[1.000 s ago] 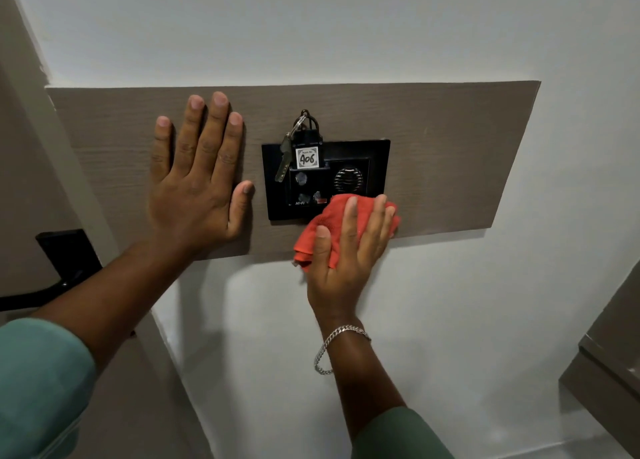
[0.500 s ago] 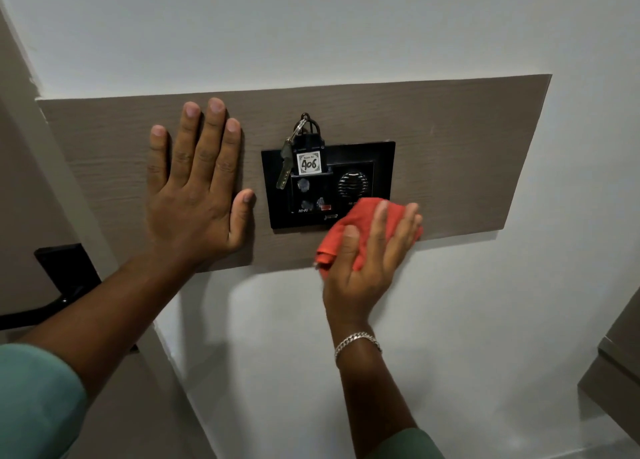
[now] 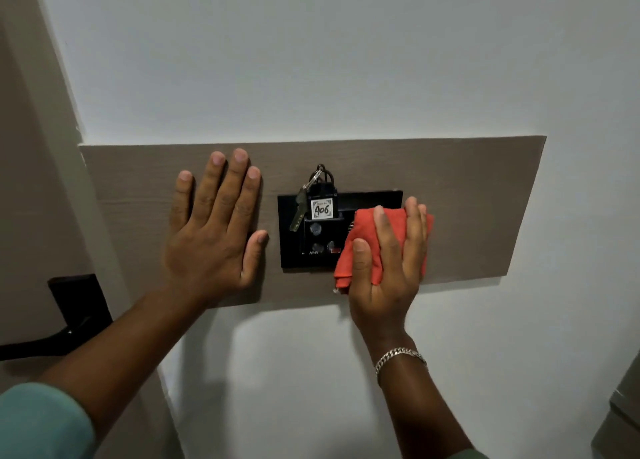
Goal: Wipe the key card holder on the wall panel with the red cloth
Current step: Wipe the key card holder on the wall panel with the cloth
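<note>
The right hand [image 3: 388, 261] is clamped around a bunched, soft red cloth [image 3: 363, 237], pressing it flat against the right half of the glossy black rectangular key card holder [image 3: 311, 247], which sits on the matte wood-grain wall panel [image 3: 467, 209]. A key tag marked 406 [image 3: 322, 209] and a metal key [image 3: 299, 214] hang at its top left. The left hand [image 3: 214, 237] lies open with fingers spread, palm flat on the panel just beside the holder.

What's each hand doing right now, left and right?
Left hand: open, flat against the wall panel, holding nothing.
Right hand: pressing the red cloth onto the right side of the key card holder.
</note>
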A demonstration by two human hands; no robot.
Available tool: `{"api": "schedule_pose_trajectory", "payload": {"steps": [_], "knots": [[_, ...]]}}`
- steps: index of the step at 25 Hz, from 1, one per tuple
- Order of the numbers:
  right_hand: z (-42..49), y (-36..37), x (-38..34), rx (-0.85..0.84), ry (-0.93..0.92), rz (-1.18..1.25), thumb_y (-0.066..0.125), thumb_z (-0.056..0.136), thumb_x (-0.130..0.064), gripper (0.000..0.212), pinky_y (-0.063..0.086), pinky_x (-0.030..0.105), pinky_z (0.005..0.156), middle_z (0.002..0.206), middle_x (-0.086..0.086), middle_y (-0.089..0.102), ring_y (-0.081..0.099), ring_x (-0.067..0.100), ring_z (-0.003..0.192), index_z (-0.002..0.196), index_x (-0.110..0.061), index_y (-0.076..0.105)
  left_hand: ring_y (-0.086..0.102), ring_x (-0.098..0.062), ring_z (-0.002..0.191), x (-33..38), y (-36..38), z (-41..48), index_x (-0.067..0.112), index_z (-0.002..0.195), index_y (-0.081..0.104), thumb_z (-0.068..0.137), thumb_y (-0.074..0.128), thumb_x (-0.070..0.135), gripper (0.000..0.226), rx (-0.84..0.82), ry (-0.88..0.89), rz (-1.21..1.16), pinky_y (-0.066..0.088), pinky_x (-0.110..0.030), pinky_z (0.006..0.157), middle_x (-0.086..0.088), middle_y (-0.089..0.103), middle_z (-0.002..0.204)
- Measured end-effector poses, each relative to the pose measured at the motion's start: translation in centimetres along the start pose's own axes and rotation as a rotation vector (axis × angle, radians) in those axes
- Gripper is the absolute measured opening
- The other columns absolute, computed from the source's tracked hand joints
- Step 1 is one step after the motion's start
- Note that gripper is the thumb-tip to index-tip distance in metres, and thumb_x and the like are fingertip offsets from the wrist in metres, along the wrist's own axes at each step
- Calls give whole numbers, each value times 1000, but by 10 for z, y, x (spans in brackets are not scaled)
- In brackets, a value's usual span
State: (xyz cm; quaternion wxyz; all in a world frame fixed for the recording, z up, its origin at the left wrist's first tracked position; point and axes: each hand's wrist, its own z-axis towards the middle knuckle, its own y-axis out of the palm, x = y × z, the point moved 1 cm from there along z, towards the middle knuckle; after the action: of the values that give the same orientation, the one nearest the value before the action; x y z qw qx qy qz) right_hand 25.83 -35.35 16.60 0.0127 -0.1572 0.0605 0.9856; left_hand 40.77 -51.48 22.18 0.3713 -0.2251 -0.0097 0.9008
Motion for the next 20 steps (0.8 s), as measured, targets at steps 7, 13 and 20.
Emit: {"api": "schedule_pose_trajectory", "payload": {"steps": [7,13,20], "knots": [[20,-10,-10,-152,-116,-64,61,94,-29,39,24,52,126,150,23,46,33,40,148,128,-10,64,4,-29,155,1,2,-2,7,158,15,97,31,43,73,7,-3,-23,4,-50,125,-13,12,165],[19,-3,-26,-201,5,26,59,92,-31,39,23,58,124,155,17,39,22,33,153,128,-16,61,5,-29,155,0,3,-2,8,158,15,96,34,42,74,8,-10,-36,4,-51,125,-11,8,167],[2,-23,2,-262,-80,-67,59,96,-26,50,31,65,117,159,19,32,22,37,153,143,-18,44,8,-29,155,0,3,-3,8,158,19,96,35,42,72,31,-10,-43,5,-50,125,-12,13,166]]}}
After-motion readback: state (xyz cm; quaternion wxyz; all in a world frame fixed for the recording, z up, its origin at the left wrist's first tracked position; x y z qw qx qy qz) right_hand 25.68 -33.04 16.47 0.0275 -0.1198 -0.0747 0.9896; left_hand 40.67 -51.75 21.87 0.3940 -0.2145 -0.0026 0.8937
